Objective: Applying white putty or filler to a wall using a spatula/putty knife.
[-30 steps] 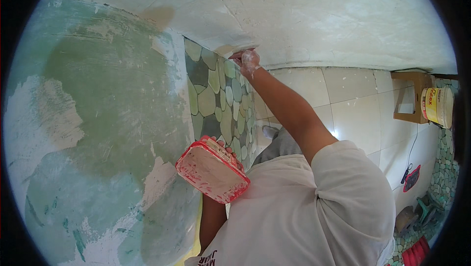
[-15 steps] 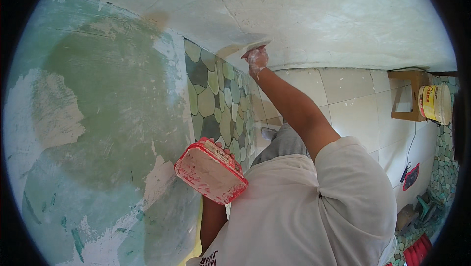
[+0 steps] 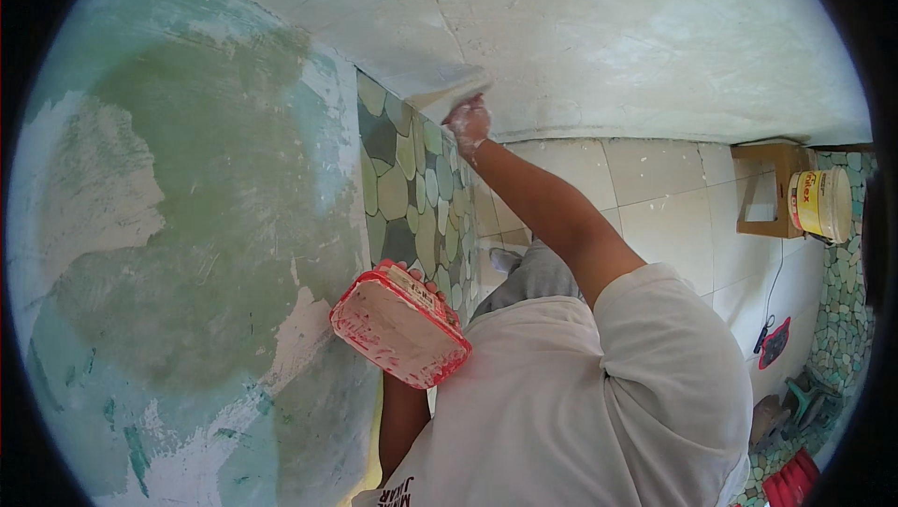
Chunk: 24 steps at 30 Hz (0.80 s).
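Observation:
My left hand [image 3: 432, 290] grips a red plastic tub [image 3: 400, 334] by its far side, and only the fingertips show beyond the rim. Pale putty coats the tub's inside, with red showing through in smears. My right arm is stretched toward the white wall [image 3: 599, 49]. At its end my right hand [image 3: 470, 123], spotted with white putty, is closed on a flat putty scraper [image 3: 475, 86]. The scraper lies against the wall close to the corner, its shape partly lost in shadow and behind the fingers.
On the left stands a green wall [image 3: 215, 301] with pale patches. Pebble-patterned cladding [image 3: 412, 180] covers the strip by the corner. Cream tiles [image 3: 655, 217] form the floor. Off to the right, a yellow-labelled bucket [image 3: 823, 203] is beside a wooden stool [image 3: 765, 191].
My right hand and the scraper have slid a short way left along the white wall, toward the corner. The tub in my left hand has hardly moved.

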Tool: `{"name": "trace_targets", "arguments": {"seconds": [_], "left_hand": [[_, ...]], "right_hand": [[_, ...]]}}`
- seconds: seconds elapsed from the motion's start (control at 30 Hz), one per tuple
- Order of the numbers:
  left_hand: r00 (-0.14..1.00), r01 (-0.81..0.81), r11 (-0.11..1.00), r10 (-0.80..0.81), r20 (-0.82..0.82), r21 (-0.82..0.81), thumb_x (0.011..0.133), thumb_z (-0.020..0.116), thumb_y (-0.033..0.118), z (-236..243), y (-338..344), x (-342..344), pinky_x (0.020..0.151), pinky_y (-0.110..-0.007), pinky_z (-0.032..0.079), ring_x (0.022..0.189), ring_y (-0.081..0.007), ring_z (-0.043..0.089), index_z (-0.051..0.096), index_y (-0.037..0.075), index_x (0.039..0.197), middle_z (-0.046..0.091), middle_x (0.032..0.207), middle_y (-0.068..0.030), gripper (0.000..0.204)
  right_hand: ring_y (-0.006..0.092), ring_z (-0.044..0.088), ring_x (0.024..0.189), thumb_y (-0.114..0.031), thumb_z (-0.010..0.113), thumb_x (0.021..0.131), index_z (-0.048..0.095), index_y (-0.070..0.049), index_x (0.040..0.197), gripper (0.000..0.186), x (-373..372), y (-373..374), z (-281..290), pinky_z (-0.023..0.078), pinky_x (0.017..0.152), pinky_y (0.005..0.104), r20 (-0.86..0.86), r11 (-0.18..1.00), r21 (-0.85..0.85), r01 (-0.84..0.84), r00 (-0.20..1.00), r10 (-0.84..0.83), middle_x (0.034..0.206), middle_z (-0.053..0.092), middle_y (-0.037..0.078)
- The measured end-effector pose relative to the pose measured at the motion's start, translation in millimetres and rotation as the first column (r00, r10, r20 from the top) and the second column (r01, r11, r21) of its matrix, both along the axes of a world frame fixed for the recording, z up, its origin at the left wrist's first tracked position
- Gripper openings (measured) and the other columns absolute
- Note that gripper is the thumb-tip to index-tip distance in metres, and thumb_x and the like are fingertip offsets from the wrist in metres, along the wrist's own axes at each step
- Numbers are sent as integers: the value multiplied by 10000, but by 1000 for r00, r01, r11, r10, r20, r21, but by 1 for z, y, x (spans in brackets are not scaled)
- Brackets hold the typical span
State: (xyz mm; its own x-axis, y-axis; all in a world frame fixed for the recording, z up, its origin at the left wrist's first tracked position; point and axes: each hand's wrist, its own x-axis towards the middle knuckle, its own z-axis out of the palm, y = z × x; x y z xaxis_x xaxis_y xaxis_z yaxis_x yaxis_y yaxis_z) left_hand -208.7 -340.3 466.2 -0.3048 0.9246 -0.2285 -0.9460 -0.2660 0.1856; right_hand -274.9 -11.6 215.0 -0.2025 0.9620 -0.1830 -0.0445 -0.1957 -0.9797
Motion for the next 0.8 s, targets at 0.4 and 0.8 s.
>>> {"name": "trace_targets", "arguments": {"seconds": [0.4,0.8], "left_hand": [[1000,-12,995,10,23,102,931,464,512,12,-44,-12,1047,-543,364,1237,-373,476,312,85,1430,447,1385,-168,674],[997,57,996,-61,53,66,912,470,535,13,-72,0,945,-577,440,1171,-354,527,417,115,1374,521,1318,-119,627]], "right_hand": [[238,640,754,-60,490,905,480,-114,1074,178,-51,-25,48,536,609,364,-309,995,-35,90,946,-97,926,627,84],[210,644,815,-99,454,913,521,-130,1042,149,26,-23,69,529,751,398,-672,904,-345,-252,739,-51,931,646,48]]}}
